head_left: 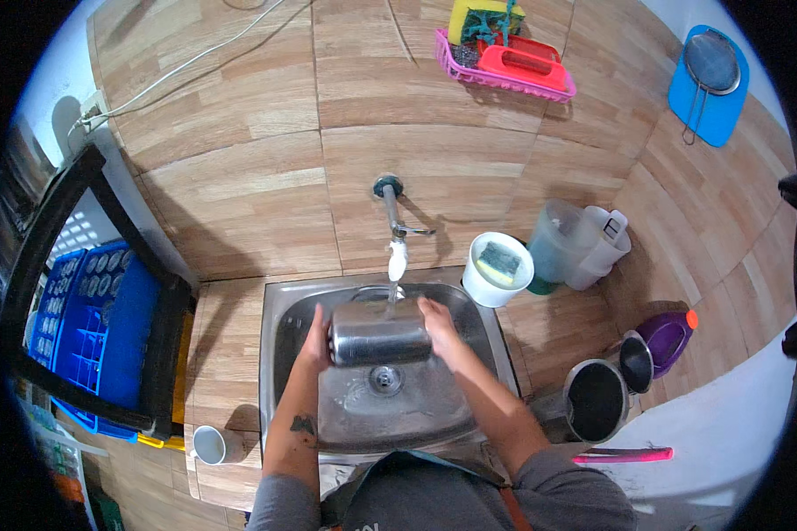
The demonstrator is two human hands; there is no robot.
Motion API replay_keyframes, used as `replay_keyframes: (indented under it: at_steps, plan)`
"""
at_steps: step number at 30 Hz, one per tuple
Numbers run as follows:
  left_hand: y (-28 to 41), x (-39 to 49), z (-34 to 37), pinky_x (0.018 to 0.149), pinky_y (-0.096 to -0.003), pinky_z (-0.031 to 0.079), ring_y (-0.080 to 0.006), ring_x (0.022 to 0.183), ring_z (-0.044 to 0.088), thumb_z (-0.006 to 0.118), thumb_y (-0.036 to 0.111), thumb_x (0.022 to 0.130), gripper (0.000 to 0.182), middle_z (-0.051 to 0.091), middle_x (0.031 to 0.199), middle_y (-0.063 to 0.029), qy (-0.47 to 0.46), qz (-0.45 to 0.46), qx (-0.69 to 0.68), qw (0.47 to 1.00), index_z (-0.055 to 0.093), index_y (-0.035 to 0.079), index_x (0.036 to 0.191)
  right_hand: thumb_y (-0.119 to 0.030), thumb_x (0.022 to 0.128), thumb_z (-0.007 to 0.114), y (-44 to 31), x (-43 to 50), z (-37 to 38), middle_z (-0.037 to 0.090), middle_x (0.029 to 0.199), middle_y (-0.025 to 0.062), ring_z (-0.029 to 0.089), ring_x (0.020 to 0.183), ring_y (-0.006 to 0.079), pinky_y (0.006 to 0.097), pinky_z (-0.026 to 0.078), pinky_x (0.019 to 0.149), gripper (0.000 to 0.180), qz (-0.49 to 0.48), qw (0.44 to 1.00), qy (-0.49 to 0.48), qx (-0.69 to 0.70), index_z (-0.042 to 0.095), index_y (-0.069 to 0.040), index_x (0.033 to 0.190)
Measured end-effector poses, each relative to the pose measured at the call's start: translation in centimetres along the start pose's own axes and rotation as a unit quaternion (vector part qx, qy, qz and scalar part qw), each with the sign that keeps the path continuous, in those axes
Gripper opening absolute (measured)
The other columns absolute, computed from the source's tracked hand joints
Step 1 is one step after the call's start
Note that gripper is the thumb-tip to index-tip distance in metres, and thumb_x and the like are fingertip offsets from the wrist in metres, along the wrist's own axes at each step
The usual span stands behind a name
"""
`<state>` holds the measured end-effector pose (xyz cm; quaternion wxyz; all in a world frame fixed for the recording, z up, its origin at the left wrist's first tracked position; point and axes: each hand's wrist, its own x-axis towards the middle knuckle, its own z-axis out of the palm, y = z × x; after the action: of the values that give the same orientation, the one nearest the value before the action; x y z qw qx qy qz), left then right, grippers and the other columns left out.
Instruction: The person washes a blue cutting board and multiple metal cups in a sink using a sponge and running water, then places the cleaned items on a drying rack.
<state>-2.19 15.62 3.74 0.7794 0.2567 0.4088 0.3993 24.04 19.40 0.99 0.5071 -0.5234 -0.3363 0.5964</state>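
Both my hands hold a cylindrical stainless steel container (382, 332) on its side over the sink (352, 425). My left hand (317, 342) grips its left end, and my right hand (438, 326) grips the right end. Water falls onto the metal from the wall faucet (392, 212), whose spout has a white sleeve (397, 261). Below the container the sink drain (385, 379) is visible. Just right of the basin stands a white tub (481, 289) with a green and yellow sponge (500, 261) in it.
Plastic pitchers (551, 239), a purple bottle (671, 345) and a dark-lined metal pitcher (594, 401) stand at right. A white mug (210, 445) sits at the counter's left edge. Blue crates (123, 332) are further left. A pink basket (505, 83) hangs on the tiled wall.
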Motion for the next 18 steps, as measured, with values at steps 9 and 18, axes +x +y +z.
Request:
replay_keyframes:
  at_steps: [9,18]
  plan:
    - [-6.0,-7.5,0.3,0.090,-0.0659,0.037,-0.0408,0.127,0.038,0.046,0.075,0.075,0.086,0.035,0.145,-0.0079,-0.032,0.034,-0.159,0.986,0.036,0.021,0.140,-0.043,0.091,0.055,-10.5,-0.4,5.1,0.064,0.094,0.0002,0.057,0.087,0.0123,0.0279,0.045,0.081,0.038,-0.004,0.925,-0.339,-0.172,0.062,-0.008,0.104]
    - [-5.4,-7.9,1.8,0.106,-0.0526,0.027,-0.0425,0.127,0.029,0.083,0.041,0.054,0.112,0.024,0.139,-0.0271,0.211,0.496,0.471,0.698,0.017,0.010,0.140,-0.054,0.074,0.071,-11.0,0.3,7.2,0.056,0.123,0.0163,0.053,0.112,0.0260,0.0346,0.040,0.096,0.073,0.117,0.912,-0.216,-0.329,0.053,-0.002,0.123]
